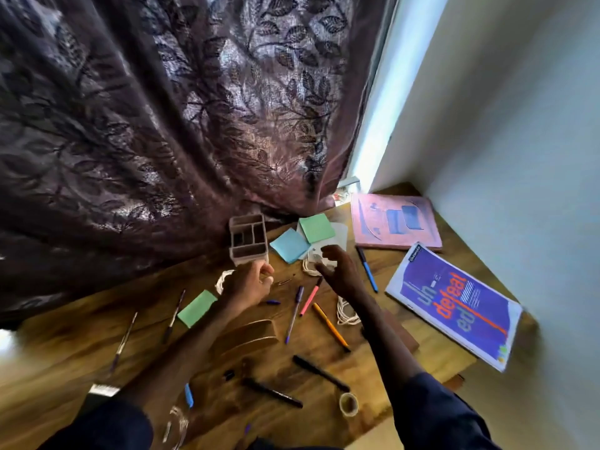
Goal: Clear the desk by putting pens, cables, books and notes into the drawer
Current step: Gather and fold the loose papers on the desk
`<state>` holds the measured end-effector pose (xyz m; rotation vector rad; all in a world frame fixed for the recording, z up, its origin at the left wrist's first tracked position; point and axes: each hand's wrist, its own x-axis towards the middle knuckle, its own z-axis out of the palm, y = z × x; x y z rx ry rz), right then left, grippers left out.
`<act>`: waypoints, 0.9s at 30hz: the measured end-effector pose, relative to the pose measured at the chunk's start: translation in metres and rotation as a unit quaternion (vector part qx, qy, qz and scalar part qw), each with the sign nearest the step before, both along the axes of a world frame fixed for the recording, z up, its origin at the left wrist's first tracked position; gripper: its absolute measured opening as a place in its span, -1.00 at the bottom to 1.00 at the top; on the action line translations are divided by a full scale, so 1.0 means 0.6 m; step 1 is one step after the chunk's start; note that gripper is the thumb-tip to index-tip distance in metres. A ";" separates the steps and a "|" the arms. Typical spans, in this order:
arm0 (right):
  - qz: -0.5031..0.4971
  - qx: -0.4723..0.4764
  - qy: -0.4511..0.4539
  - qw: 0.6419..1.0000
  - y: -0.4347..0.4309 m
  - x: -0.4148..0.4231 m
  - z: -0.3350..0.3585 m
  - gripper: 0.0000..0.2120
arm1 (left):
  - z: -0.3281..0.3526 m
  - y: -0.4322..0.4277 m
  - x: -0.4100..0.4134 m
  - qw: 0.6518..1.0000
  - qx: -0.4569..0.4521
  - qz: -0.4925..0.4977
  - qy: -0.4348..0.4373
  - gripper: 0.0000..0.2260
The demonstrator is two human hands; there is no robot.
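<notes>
My left hand (246, 284) curls loosely beside a coiled white cable (222, 282), its grip closed on nothing I can make out; my right hand (337, 271) hovers with its grip open over a second white cable (310, 266) and pastel sticky notes (290, 245). Slim plastic pens (310, 300) lie scattered across the grained wooden table (65, 345), apparently tipped from the compartmented pen holder (248, 240). A glossy purple book (454, 303) sits at the right edge. No drawer is in view.

A purple leaf-patterned curtain (162, 125), a pink book (394, 222), green notes (316, 227) and a yellow pen (331, 327).
</notes>
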<state>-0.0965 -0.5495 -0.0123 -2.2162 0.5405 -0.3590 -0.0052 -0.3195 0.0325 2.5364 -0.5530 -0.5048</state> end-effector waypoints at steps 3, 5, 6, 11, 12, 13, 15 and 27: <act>-0.056 0.011 0.032 0.998 -0.026 0.011 -0.010 -0.71 | 0.002 -0.022 0.005 1.000 0.001 -0.012 -0.010 -0.86; -0.092 0.009 0.068 0.993 -0.051 0.021 -0.019 -0.74 | -0.001 -0.034 0.010 1.000 0.000 -0.014 -0.006 -0.90; -0.105 0.001 0.089 0.991 -0.066 0.029 -0.026 -0.74 | -0.003 -0.040 0.013 1.000 0.005 -0.013 -0.005 -0.92; -0.108 -0.028 0.154 0.982 -0.122 0.089 -0.041 -0.65 | -0.011 -0.081 0.033 0.998 0.042 -0.047 -0.026 -0.91; -0.105 -0.031 0.155 0.982 -0.130 0.104 -0.042 -0.61 | -0.014 -0.091 0.038 0.997 0.051 -0.057 -0.027 -0.87; -0.099 -0.035 0.160 0.982 -0.138 0.120 -0.040 -0.57 | -0.017 -0.101 0.045 0.996 0.054 -0.065 -0.030 -0.84; -0.072 -0.054 0.179 0.980 -0.154 0.149 -0.041 -0.52 | -0.022 -0.117 0.054 0.995 0.054 -0.077 -0.027 -0.83; 0.078 -0.172 0.316 0.930 -0.175 0.212 -0.057 -0.45 | -0.058 -0.138 0.068 0.997 0.033 -0.067 0.021 -0.86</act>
